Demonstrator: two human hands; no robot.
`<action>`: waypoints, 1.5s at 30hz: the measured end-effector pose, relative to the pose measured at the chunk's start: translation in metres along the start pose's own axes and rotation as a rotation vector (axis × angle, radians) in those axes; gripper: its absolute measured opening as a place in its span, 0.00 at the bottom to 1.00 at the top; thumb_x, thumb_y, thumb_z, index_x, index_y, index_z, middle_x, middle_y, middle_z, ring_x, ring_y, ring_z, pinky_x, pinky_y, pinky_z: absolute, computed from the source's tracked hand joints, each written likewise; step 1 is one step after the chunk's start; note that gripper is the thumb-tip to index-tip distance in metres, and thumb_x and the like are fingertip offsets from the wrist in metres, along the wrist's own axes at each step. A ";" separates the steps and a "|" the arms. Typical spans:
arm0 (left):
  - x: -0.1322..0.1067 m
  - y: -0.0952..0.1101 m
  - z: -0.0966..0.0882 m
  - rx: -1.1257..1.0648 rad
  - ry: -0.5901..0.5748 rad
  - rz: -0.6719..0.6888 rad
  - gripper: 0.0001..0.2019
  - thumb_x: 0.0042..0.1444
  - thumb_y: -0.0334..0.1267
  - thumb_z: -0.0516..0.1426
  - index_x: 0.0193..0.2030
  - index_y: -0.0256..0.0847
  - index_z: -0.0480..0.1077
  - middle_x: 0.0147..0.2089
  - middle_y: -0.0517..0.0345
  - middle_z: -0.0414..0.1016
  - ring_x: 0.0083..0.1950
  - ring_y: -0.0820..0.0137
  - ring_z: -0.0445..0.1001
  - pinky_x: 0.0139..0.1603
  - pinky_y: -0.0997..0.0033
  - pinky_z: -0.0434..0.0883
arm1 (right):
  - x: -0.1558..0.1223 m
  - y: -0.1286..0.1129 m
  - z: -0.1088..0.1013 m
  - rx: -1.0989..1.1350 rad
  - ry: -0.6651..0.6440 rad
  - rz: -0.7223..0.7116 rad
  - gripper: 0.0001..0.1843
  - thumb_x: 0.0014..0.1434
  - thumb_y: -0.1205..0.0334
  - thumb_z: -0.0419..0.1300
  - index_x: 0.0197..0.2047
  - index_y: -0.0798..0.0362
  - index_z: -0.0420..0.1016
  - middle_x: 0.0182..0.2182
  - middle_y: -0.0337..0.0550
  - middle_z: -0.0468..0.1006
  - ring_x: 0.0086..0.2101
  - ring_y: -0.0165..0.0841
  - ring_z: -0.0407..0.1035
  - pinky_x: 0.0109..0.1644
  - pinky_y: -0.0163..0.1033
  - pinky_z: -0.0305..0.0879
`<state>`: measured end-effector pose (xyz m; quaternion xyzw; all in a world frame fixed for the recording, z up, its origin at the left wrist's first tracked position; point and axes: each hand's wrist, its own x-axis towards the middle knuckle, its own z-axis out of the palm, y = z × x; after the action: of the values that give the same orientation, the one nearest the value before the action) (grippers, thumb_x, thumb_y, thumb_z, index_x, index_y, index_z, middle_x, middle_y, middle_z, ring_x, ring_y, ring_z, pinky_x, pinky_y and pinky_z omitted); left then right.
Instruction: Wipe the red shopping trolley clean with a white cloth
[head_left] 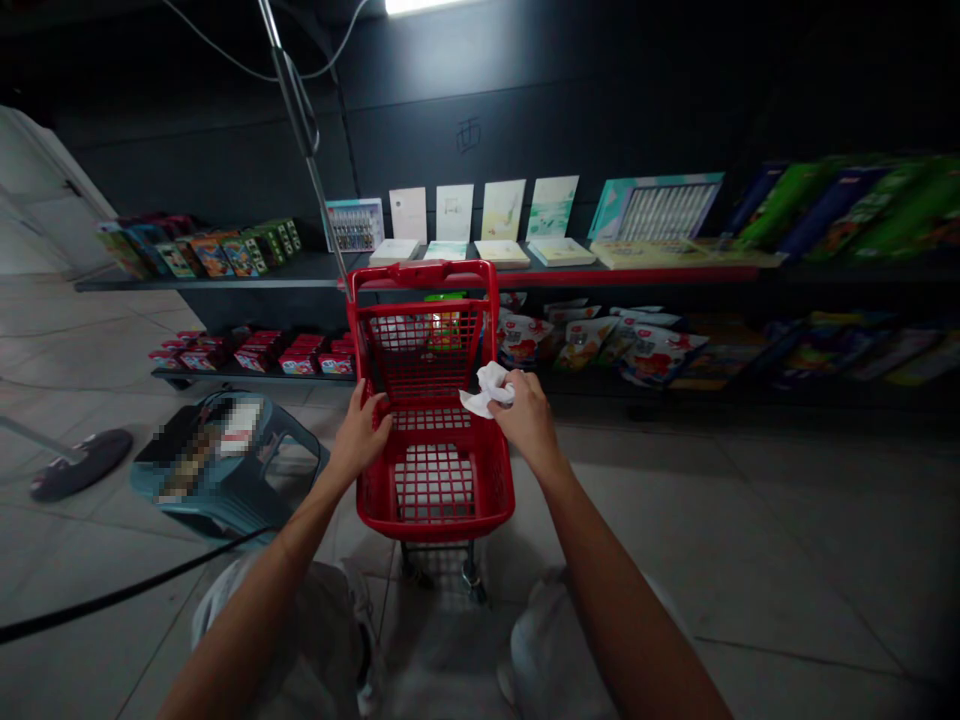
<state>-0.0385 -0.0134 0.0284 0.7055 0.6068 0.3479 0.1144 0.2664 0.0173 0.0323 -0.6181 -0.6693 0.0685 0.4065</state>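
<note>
In front of me, against a black panelled wall (570, 110), I see a long dark upper shelf (315, 268) with small colourful printed boxes (244, 253) to my left, four pale upright booklets (455, 212) between two flat turquoise-edged sets (664, 208), and blurred green-and-purple packets (810, 205) to my right. Below, I see red-and-white little cartons (259, 347) and glossy white-and-red snack bags (652, 352). On the grey tiled floor (765, 570) to my left, a blue-green plastic stool (262, 485) bears blurred-out items, near a round dark stand base (86, 468).
</note>
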 end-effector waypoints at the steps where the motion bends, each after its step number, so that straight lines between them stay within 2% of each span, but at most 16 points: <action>1: 0.005 0.000 0.002 0.035 -0.050 -0.002 0.19 0.63 0.40 0.57 0.58 0.38 0.76 0.74 0.41 0.64 0.79 0.50 0.57 0.80 0.42 0.55 | 0.000 -0.001 0.000 -0.004 -0.003 0.001 0.12 0.56 0.66 0.62 0.45 0.49 0.71 0.45 0.46 0.71 0.42 0.39 0.71 0.44 0.41 0.69; 4: 0.008 -0.001 0.006 0.095 -0.103 -0.001 0.14 0.64 0.41 0.56 0.49 0.41 0.81 0.64 0.44 0.75 0.75 0.49 0.61 0.79 0.40 0.58 | -0.001 -0.002 -0.001 -0.017 -0.002 0.001 0.12 0.56 0.65 0.62 0.45 0.48 0.70 0.46 0.46 0.71 0.42 0.39 0.71 0.44 0.41 0.69; 8: -0.004 0.000 0.009 0.050 -0.050 0.034 0.13 0.64 0.41 0.57 0.50 0.44 0.81 0.59 0.48 0.78 0.72 0.52 0.65 0.79 0.45 0.59 | -0.003 -0.004 -0.003 -0.037 0.009 -0.002 0.12 0.56 0.66 0.62 0.45 0.48 0.70 0.45 0.45 0.70 0.42 0.40 0.71 0.44 0.42 0.69; 11: -0.011 0.006 0.008 0.053 -0.044 0.047 0.12 0.64 0.41 0.58 0.49 0.45 0.81 0.57 0.48 0.79 0.72 0.50 0.65 0.80 0.43 0.56 | -0.004 -0.005 -0.006 -0.073 -0.011 0.009 0.12 0.56 0.66 0.62 0.44 0.48 0.69 0.45 0.45 0.70 0.40 0.40 0.71 0.42 0.42 0.68; 15: -0.018 0.015 0.003 0.052 -0.076 0.041 0.12 0.63 0.40 0.58 0.48 0.45 0.81 0.56 0.48 0.80 0.72 0.48 0.64 0.80 0.41 0.52 | -0.005 -0.006 -0.014 -0.117 -0.067 0.018 0.11 0.56 0.65 0.63 0.43 0.48 0.69 0.44 0.45 0.70 0.39 0.39 0.70 0.39 0.40 0.65; 18: -0.021 0.019 0.000 -0.044 -0.049 0.053 0.11 0.64 0.40 0.57 0.49 0.45 0.81 0.57 0.51 0.81 0.69 0.53 0.69 0.81 0.42 0.51 | -0.006 -0.008 -0.019 -0.134 -0.085 0.008 0.12 0.55 0.65 0.64 0.43 0.48 0.69 0.43 0.44 0.70 0.38 0.39 0.70 0.38 0.40 0.63; 21: -0.024 0.019 -0.002 -0.172 -0.005 0.045 0.13 0.66 0.38 0.55 0.49 0.44 0.80 0.58 0.51 0.80 0.65 0.59 0.74 0.80 0.45 0.55 | -0.008 -0.010 -0.022 -0.145 -0.103 0.009 0.13 0.55 0.65 0.64 0.44 0.48 0.70 0.43 0.44 0.70 0.39 0.39 0.70 0.38 0.40 0.63; 23: -0.025 0.017 -0.003 -0.204 -0.030 0.026 0.13 0.66 0.39 0.54 0.49 0.44 0.80 0.58 0.51 0.80 0.65 0.60 0.75 0.77 0.47 0.60 | -0.009 -0.010 -0.023 -0.143 -0.112 0.009 0.12 0.56 0.66 0.63 0.44 0.48 0.70 0.43 0.45 0.70 0.39 0.39 0.70 0.38 0.40 0.62; 26: -0.027 0.014 -0.005 -0.202 -0.073 0.027 0.12 0.66 0.39 0.54 0.47 0.43 0.80 0.57 0.51 0.81 0.64 0.60 0.76 0.74 0.49 0.64 | -0.011 -0.010 -0.024 -0.137 -0.121 0.006 0.12 0.56 0.66 0.64 0.44 0.48 0.70 0.43 0.45 0.70 0.38 0.38 0.70 0.38 0.39 0.62; 34: -0.030 0.011 -0.006 -0.176 -0.058 0.069 0.12 0.66 0.39 0.54 0.47 0.44 0.80 0.56 0.51 0.82 0.62 0.60 0.77 0.72 0.49 0.67 | -0.017 -0.010 -0.028 -0.116 -0.130 -0.020 0.12 0.56 0.65 0.64 0.43 0.48 0.70 0.44 0.43 0.71 0.40 0.37 0.70 0.39 0.38 0.63; 45: -0.030 0.008 -0.004 -0.179 -0.048 0.077 0.12 0.67 0.39 0.54 0.47 0.44 0.80 0.55 0.51 0.82 0.62 0.60 0.77 0.74 0.46 0.64 | -0.022 -0.011 -0.029 -0.134 -0.143 -0.059 0.10 0.57 0.66 0.63 0.43 0.48 0.72 0.44 0.42 0.70 0.38 0.35 0.68 0.36 0.36 0.58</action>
<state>-0.0360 -0.0447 0.0253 0.7233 0.5429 0.3878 0.1782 0.2739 -0.0166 0.0476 -0.6177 -0.7174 0.0555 0.3174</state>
